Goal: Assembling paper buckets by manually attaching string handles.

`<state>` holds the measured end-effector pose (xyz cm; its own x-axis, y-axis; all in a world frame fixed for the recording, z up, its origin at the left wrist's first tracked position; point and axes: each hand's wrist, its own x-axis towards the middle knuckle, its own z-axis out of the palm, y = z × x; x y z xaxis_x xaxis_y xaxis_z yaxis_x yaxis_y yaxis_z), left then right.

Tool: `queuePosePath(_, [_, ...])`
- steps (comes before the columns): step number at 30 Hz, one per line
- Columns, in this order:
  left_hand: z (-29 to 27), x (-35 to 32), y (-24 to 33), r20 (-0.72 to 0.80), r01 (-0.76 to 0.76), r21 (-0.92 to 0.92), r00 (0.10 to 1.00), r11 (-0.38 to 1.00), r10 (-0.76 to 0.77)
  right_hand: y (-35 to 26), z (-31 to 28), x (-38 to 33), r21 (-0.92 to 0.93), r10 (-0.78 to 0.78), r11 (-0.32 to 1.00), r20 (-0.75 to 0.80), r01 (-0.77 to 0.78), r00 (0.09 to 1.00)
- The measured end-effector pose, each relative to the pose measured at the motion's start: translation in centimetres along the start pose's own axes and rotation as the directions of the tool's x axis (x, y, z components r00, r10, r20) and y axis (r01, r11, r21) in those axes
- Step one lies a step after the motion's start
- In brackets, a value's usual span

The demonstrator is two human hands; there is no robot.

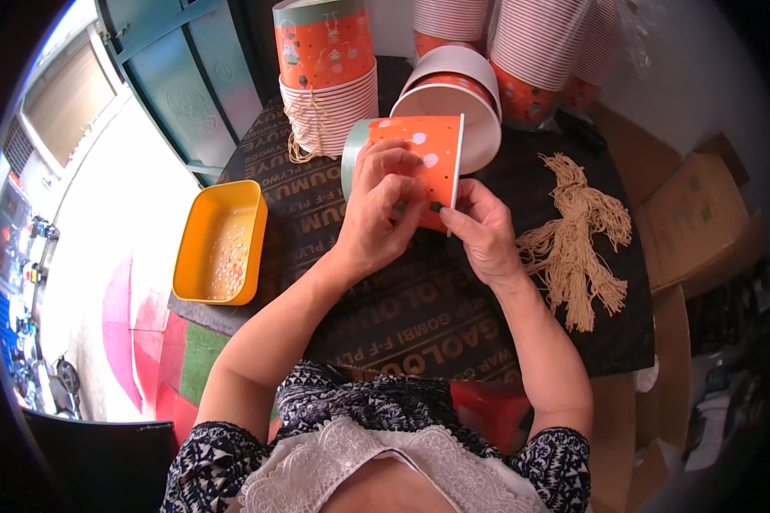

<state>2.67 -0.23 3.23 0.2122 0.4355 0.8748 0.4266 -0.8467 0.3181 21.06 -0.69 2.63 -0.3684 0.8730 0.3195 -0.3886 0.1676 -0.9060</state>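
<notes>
An orange paper bucket (441,164) with a green band at its base is tipped on its side before me, its white rim turned to the right. My right hand (485,232) pinches that rim between thumb and fingers. My left hand (382,203) lies against the bucket's side, its thumb and forefinger brought together. Whatever may be between those fingertips is too small to make out. Just behind, more nested paper buckets (479,137) lie on their sides, mouths toward me. To the right of my right hand is a bundle of beige strings (577,235).
A yellow plastic tub (188,244) with small pale bits in it stands at the table's left. An upright bucket stack (329,107) has strings hanging on it. Plastic-wrapped stacks (539,60) stand at the back right. Cardboard boxes (693,218) sit beyond the dark table's (385,329) right edge.
</notes>
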Motion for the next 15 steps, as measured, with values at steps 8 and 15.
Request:
queuePosePath(8, [0.2,0.1,0.4,0.017,-0.057,0.077,0.998,0.995,0.056,0.2,0.4,-0.2,-0.018,-0.002,1.0,0.021,0.002,1.0])
queuePosePath(15, [-0.1,0.1,0.9,0.046,-0.036,0.091,0.998,0.995,0.032,-0.2,0.8,-0.3,-0.142,-0.026,0.99,-0.006,0.024,1.0])
